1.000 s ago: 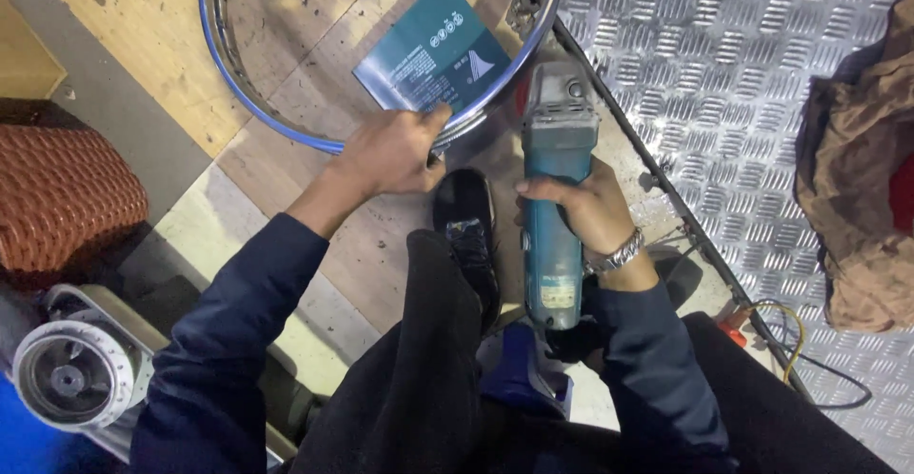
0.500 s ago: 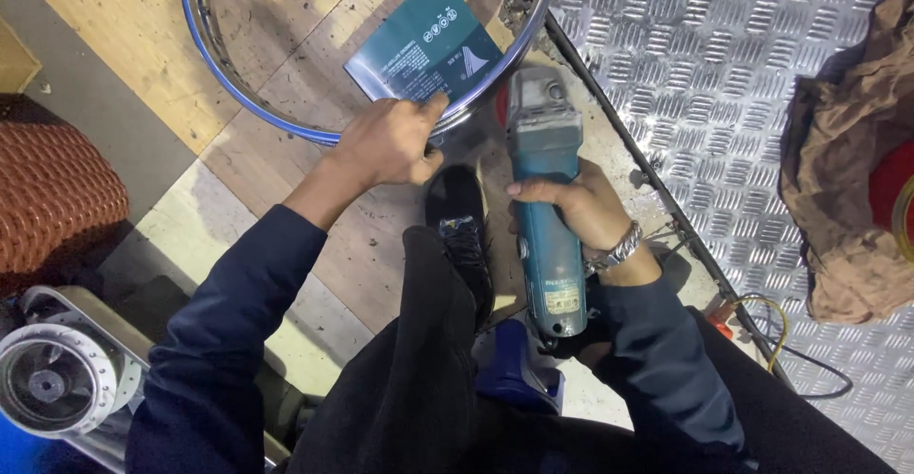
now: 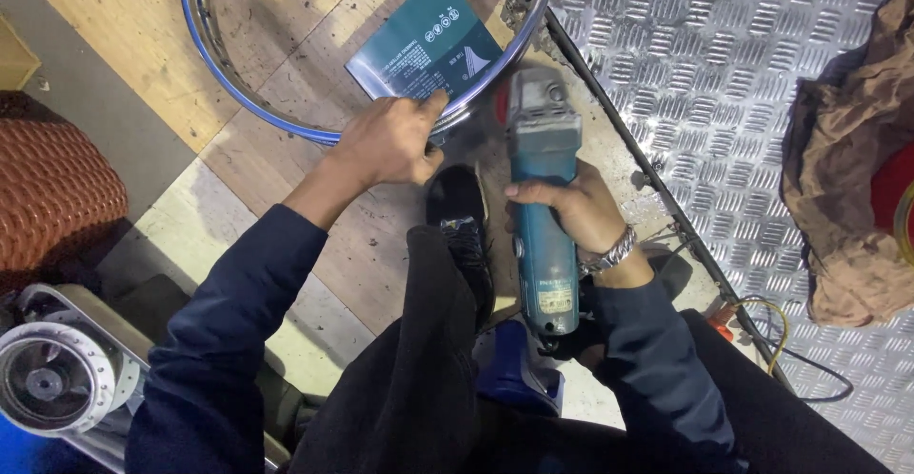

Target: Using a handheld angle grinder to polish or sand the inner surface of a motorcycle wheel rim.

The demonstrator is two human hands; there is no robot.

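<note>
My left hand [image 3: 390,141] presses on the near edge of a shiny metal wheel rim [image 3: 238,98] that lies flat on the wooden floor. A teal cardboard box [image 3: 424,50] lies inside the rim, just beyond my fingers. A teal angle grinder [image 3: 543,198] is gripped by its body in my right hand [image 3: 571,212], its head pointing at the rim's near right edge. I wear a metal wristwatch [image 3: 609,250] on that wrist. My black shoe [image 3: 462,222] rests between the two hands.
Diamond-pattern metal plate [image 3: 705,46] covers the floor on the right, with a brown cloth [image 3: 852,169] heaped on it. A cable [image 3: 790,355] trails at lower right. An orange woven mat [image 3: 52,198] and a wheel hub [image 3: 48,379] sit on the left.
The view has shifted slightly. My left hand slid a little along the rim, and the grinder head has come closer to the rim's edge.
</note>
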